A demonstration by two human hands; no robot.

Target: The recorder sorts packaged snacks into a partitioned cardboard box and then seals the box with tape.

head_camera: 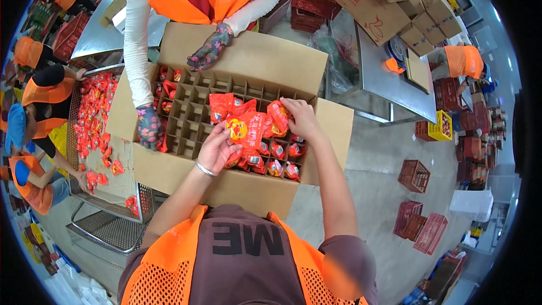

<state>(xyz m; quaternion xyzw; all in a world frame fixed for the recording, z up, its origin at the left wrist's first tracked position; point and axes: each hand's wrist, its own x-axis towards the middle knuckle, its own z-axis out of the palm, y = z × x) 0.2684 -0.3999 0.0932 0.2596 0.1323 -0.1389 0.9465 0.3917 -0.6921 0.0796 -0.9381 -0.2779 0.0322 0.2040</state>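
Observation:
An open cardboard carton [271, 195] lies before me, its inside split into cells by a cardboard divider grid [186, 129]. My left hand [218, 148] grips a red plastic packet [250, 131] with a yellow cartoon duck on it, held above the grid. At the right side, my right hand [304, 119] has its fingers on another red packet [277, 114]. More packets lie loose around these two, partly hidden. Small red packets [277, 151] fill several cells near the right front corner. Cells at the middle and back show bare cardboard.
Across the carton, a co-worker's gloved hand [148, 127] reaches into its left end; the other gloved hand [211, 48] is over the back flap. A perforated metal bin [144, 201] with red packets stands left. A steel table [377, 80] and plastic crates [415, 176] are right.

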